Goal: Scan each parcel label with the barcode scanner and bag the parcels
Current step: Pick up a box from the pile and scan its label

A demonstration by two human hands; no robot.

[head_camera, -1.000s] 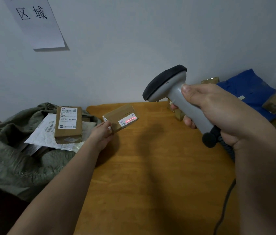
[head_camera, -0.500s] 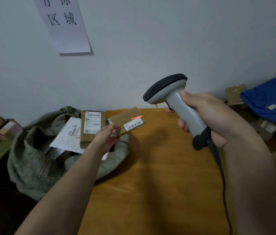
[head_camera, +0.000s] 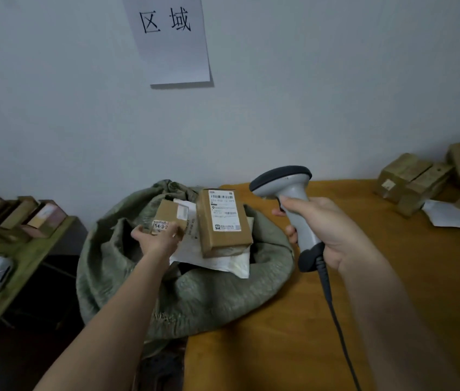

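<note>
The right hand [head_camera: 333, 230], nearest on the right, wraps its fingers around the handle of the grey barcode scanner [head_camera: 293, 204] above the wooden desk [head_camera: 307, 320], its cable trailing toward the near edge. It looks best kept there, clear of the sack, ready for the next label. Farther left, the left hand [head_camera: 156, 238] pinches a small brown parcel [head_camera: 171, 214] over the open mouth of the green sack [head_camera: 195, 292], which hangs off the desk's left edge. The step in hand appears to be bagging: lower the small parcel into the free space left of the larger box [head_camera: 223, 221], and let go only once it sits low enough not to slide out. The small parcel is a plain cardboard carton, tilted, with a white label on its near face and another on top. The print is too blurred to read fully.
</note>
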